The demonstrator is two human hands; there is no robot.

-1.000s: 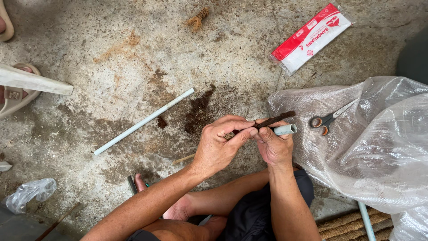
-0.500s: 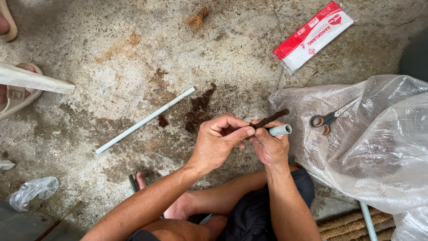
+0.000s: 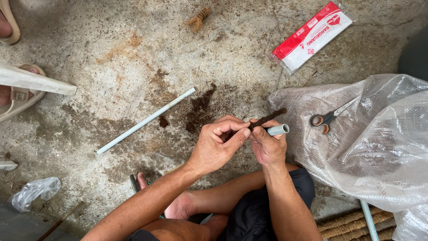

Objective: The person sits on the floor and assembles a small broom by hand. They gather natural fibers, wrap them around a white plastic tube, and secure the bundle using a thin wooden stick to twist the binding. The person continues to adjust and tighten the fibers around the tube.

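My right hand (image 3: 269,145) grips a short pale grey plastic pipe (image 3: 279,129), whose open end points right. My left hand (image 3: 217,145) pinches a dark brown fibre cord (image 3: 268,118) against the pipe, close to my right thumb. The cord's free end sticks up and to the right, past both hands. Both hands are held together above my bent knees, over the concrete floor (image 3: 111,53).
A long pale pipe (image 3: 146,120) lies on the floor to the left, beside dark fibre crumbs (image 3: 199,109). Scissors (image 3: 330,117) rest on a clear woven sack (image 3: 370,147) at right. A red and white packet (image 3: 312,35) lies beyond. Another person's sandalled feet (image 3: 15,96) are at far left.
My hands have stayed in place; the fingers shifted slightly on the cord and pipe. The view has barely moved.
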